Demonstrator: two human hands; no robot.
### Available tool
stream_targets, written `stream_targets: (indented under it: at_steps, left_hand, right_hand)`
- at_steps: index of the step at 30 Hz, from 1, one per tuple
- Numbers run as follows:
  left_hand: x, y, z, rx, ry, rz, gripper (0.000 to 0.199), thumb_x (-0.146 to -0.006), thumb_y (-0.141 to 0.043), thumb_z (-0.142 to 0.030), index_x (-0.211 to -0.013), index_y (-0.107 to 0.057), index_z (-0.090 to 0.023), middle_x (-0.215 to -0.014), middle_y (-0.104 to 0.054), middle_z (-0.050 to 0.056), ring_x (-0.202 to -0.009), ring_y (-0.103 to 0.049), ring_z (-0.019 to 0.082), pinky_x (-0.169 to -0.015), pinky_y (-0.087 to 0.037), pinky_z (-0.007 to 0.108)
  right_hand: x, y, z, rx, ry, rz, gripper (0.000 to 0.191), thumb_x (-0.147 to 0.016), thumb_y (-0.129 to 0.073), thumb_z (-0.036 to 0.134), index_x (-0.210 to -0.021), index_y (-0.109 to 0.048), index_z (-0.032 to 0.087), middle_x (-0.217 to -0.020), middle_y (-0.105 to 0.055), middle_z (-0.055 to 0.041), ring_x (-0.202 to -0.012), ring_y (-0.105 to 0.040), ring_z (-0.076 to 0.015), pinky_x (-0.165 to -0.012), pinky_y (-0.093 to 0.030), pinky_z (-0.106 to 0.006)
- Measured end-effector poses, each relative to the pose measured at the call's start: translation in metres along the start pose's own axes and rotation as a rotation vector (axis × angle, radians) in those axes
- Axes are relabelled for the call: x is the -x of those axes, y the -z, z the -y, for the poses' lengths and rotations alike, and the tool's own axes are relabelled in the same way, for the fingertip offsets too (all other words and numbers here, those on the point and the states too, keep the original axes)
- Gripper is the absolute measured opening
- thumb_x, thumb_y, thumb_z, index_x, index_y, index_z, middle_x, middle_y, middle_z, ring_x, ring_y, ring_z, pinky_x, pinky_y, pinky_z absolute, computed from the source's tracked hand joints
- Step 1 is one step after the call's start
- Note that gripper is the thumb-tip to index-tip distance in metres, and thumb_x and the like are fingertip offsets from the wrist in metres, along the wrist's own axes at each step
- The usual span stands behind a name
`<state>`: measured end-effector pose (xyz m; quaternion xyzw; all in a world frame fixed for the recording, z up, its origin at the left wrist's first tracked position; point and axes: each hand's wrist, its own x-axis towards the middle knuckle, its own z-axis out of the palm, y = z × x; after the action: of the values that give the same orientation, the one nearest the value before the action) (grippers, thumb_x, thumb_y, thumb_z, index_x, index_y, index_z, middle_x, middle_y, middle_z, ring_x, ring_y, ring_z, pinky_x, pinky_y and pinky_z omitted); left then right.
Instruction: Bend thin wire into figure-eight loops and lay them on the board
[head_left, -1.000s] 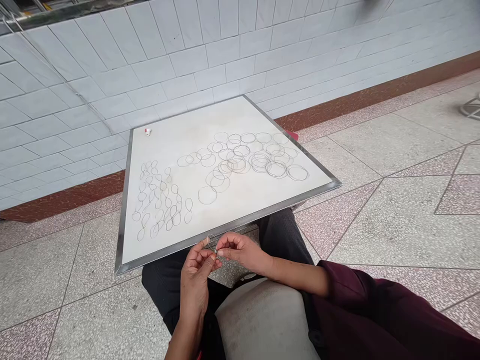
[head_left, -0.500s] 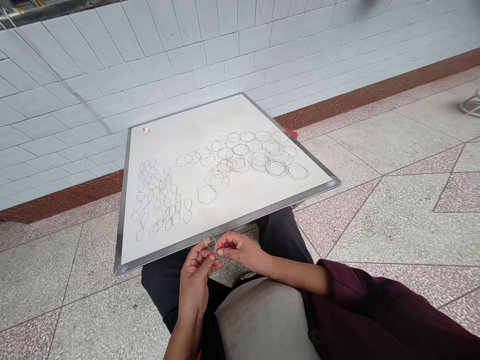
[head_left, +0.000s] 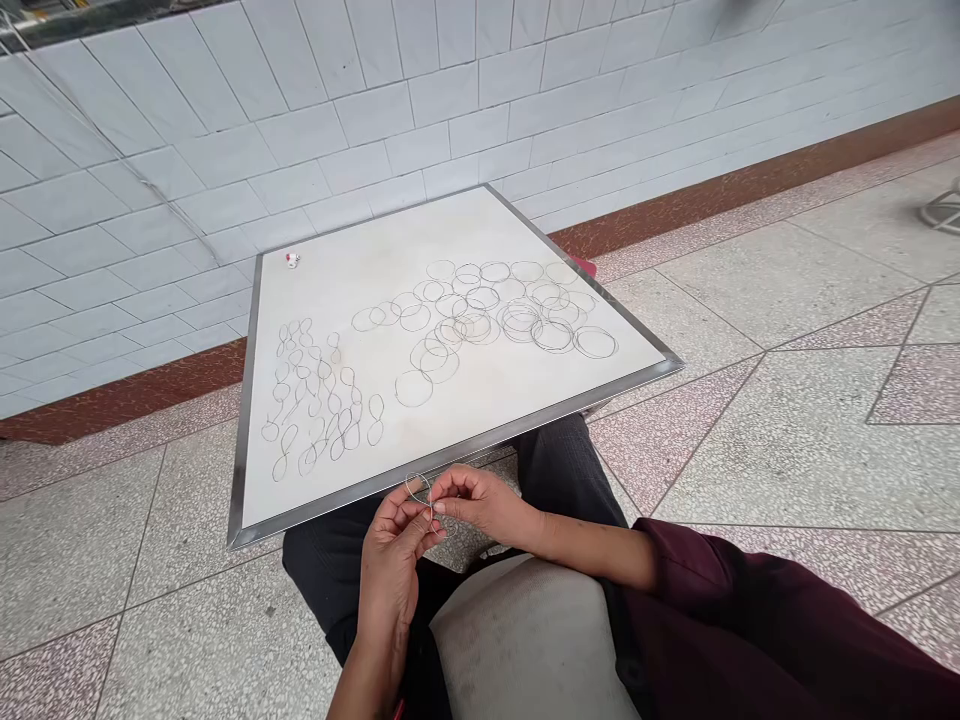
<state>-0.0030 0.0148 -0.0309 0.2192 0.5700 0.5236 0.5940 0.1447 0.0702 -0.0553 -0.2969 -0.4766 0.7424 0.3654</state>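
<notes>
A thin wire ring (head_left: 418,476), twisted into a figure eight, is held between my two hands just off the table's front edge. My left hand (head_left: 397,530) pinches it near the crossing, with the index finger at its upper loop. The thumb and fingertips of my right hand (head_left: 476,500) close on the wire from the other side. On the white table (head_left: 352,230) to the left lie several figure-eight wires (head_left: 376,420). Several round wire rings (head_left: 595,342), many overlapping, spread over its middle and right.
A small red and white object (head_left: 292,261) stands at the table's far left corner. The table has a grey metal rim and stands against a white tiled wall (head_left: 442,100). My legs (head_left: 562,465) are under its front edge. A round metal base (head_left: 941,212) rests on the floor at far right.
The wire's upper loop has tilted a little to the left, and the crossing between the loops shows more plainly. Both hands stay almost in place, still on the wire.
</notes>
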Motion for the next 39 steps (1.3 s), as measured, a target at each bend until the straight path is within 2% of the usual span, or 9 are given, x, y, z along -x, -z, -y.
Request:
stream_targets:
  at_steps: [6, 14, 22, 31, 39]
  left_hand:
    - [0.002, -0.001, -0.003, -0.042, -0.047, 0.005, 0.050, -0.067, -0.084, -0.028, -0.113, -0.066, -0.018, -0.076, -0.069, -0.001, -0.067, -0.064, 0.013, -0.069, -0.055, 0.029]
    - [0.004, -0.003, -0.004, -0.109, -0.122, 0.003, 0.051, -0.068, -0.083, -0.030, -0.114, -0.065, -0.017, -0.075, -0.071, 0.000, -0.065, -0.063, 0.014, -0.070, -0.054, 0.030]
    - [0.002, -0.002, -0.003, -0.113, -0.119, 0.010, 0.052, -0.068, -0.083, -0.030, -0.114, -0.063, -0.018, -0.075, -0.070, -0.001, -0.066, -0.063, 0.014, -0.070, -0.053, 0.030]
    - [0.003, 0.000, -0.008, -0.187, -0.106, 0.052, 0.053, -0.072, -0.081, -0.033, -0.118, -0.062, -0.018, -0.077, -0.071, 0.001, -0.072, -0.066, 0.017, -0.079, -0.055, 0.037]
    - [0.004, -0.001, -0.010, -0.228, -0.106, 0.015, 0.055, -0.068, -0.083, -0.036, -0.117, -0.065, -0.018, -0.073, -0.071, 0.000, -0.069, -0.066, 0.018, -0.073, -0.055, 0.034]
  right_hand:
    - [0.000, 0.002, -0.001, 0.031, 0.025, -0.026, 0.033, -0.074, -0.078, 0.046, -0.088, -0.065, 0.018, -0.078, -0.060, 0.0014, -0.069, -0.058, -0.0118, -0.065, -0.050, -0.028]
    - [-0.001, 0.003, -0.002, 0.028, 0.039, -0.010, 0.037, -0.074, -0.077, 0.050, -0.085, -0.063, 0.018, -0.073, -0.060, 0.0021, -0.066, -0.058, -0.0122, -0.064, -0.051, -0.028]
    - [0.000, 0.003, -0.001, 0.098, 0.034, -0.010, 0.038, -0.076, -0.074, 0.053, -0.083, -0.062, 0.018, -0.072, -0.061, 0.0013, -0.066, -0.058, -0.0130, -0.066, -0.049, -0.029]
    - [0.000, 0.005, -0.001, 0.133, 0.028, 0.003, 0.035, -0.077, -0.074, 0.050, -0.083, -0.061, 0.018, -0.072, -0.059, 0.0018, -0.067, -0.056, -0.0126, -0.066, -0.048, -0.028]
    - [0.000, 0.004, 0.002, 0.117, 0.027, 0.028, 0.039, -0.074, -0.075, 0.053, -0.080, -0.059, 0.018, -0.070, -0.058, 0.0023, -0.065, -0.057, -0.0126, -0.064, -0.048, -0.029]
